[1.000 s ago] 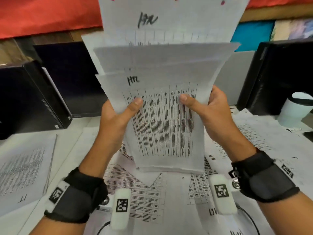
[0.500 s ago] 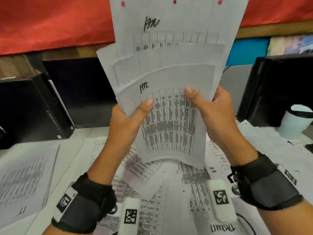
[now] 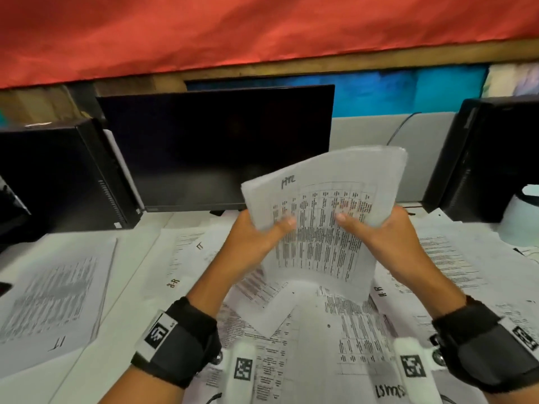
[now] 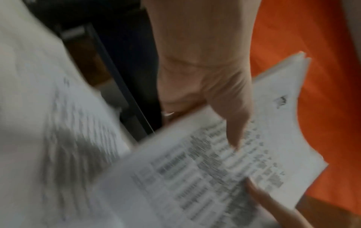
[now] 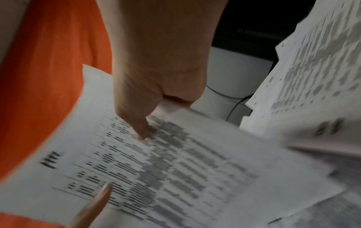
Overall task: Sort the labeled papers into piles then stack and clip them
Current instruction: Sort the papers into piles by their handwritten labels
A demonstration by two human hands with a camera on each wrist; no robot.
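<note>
Both hands hold one stack of printed table sheets [image 3: 323, 217] labelled "HR", tilted to the right above the desk. My left hand [image 3: 256, 243] grips its left edge with the thumb on the front page. My right hand [image 3: 385, 237] grips the right edge the same way. The sheets' top edges now lie nearly flush. The left wrist view shows the left thumb [image 4: 232, 123] pressing on the stack [image 4: 215, 169]. In the right wrist view the right thumb [image 5: 136, 123] presses on the stack [image 5: 175, 162]. Fingers behind the stack are hidden.
Loose labelled sheets [image 3: 291, 330] cover the desk under the hands. A separate pile marked "IT" [image 3: 49, 298] lies at the left. A dark monitor [image 3: 215, 147] stands behind, black computer cases [image 3: 58, 176] [image 3: 490, 158] on both sides, a white cup [image 3: 522, 217] far right.
The fanned sheets have dropped together into one aligned stack, which came down and tilted right. Both hands kept their grip and moved lower; the monitor behind is now uncovered.
</note>
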